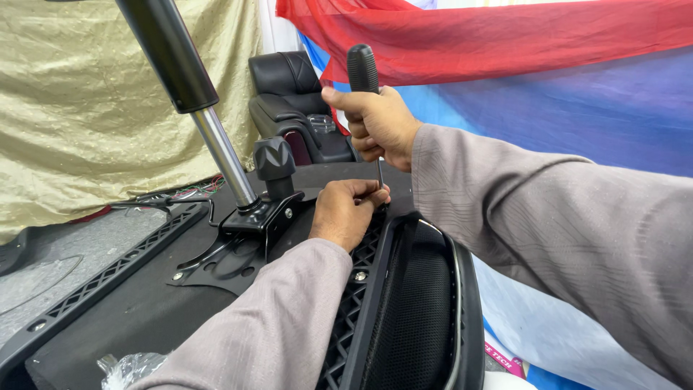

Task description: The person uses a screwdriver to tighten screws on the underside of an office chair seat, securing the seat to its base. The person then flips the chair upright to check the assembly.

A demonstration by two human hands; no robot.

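Observation:
My right hand grips the black handle of a screwdriver held upright, its thin shaft pointing down. My left hand pinches the lower end of the shaft near the tip, resting on the black plastic frame of an upturned office chair seat. The tip itself is hidden behind my left fingers. A black mesh armrest or backrest part lies just right of my left hand.
A metal mechanism plate with a gas-lift cylinder and a black knob stands left of my hands. A black leather recliner sits behind. A crumpled plastic bag lies at bottom left. Red and blue cloth hangs at right.

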